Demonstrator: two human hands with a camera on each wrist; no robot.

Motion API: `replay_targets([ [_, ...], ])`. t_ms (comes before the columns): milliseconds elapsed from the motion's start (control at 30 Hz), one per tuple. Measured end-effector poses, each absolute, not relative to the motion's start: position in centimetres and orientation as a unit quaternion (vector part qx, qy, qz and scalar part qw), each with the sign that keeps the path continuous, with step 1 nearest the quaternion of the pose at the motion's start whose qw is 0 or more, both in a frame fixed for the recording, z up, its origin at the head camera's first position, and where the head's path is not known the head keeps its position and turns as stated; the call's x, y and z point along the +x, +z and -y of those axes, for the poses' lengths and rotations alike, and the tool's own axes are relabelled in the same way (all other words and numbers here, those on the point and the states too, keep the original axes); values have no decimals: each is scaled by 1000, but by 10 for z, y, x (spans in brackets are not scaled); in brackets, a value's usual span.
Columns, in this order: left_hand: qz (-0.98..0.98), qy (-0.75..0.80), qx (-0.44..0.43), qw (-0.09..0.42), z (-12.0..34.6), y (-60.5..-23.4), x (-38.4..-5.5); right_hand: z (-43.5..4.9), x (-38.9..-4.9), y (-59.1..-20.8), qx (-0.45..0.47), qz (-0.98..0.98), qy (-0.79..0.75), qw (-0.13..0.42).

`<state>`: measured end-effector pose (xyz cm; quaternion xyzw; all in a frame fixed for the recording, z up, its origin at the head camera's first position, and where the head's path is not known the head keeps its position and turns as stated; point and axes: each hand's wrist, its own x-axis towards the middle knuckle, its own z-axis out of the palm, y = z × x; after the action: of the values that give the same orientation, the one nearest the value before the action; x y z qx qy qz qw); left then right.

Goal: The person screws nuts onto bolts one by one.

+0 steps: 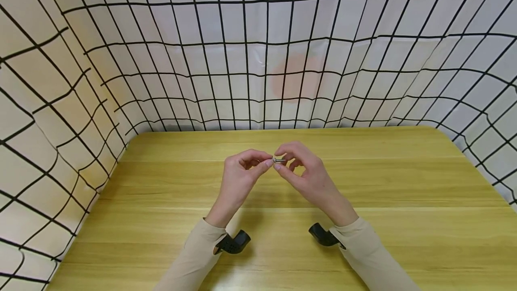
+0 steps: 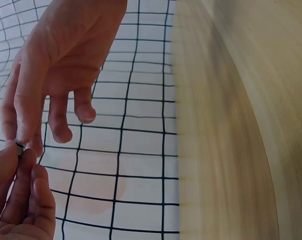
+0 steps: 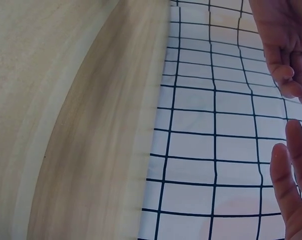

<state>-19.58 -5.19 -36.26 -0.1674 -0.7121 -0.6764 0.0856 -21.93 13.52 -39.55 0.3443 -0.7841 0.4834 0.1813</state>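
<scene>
A small metal bolt [image 1: 280, 160], with a wider part at its left end, is pinched between the thumb and forefinger of my left hand [image 1: 238, 174]. Its thin shank points right, into the space between the fingers of my right hand [image 1: 308, 174]. Those right fingers are bent loosely, with the thumb and forefinger tips apart, just below and above the bolt. From the left wrist, a shiny metal bit [image 2: 19, 148] shows between the two hands' fingertips; the rest is covered. In the right wrist view the right hand [image 3: 293, 175] and left hand [image 3: 288, 55] are partly cut off.
Both hands are held above a wooden table [image 1: 161, 192]. White sheeting with a black grid net [image 1: 258, 57] stands behind the table and along both sides. A black curved wrist mount [image 1: 236, 242] sits at the left cuff, another black mount [image 1: 323, 235] at the right.
</scene>
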Motion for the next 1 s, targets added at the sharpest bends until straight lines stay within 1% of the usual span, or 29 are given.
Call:
replay_targets([
  [767,709,-678,-171,85,52,-364,-196,-136,-221,-397,347,792,469,179],
  [1000,711,-679,-166,79,52,-364,-197,-136,-221,-398,339,796,472,169],
])
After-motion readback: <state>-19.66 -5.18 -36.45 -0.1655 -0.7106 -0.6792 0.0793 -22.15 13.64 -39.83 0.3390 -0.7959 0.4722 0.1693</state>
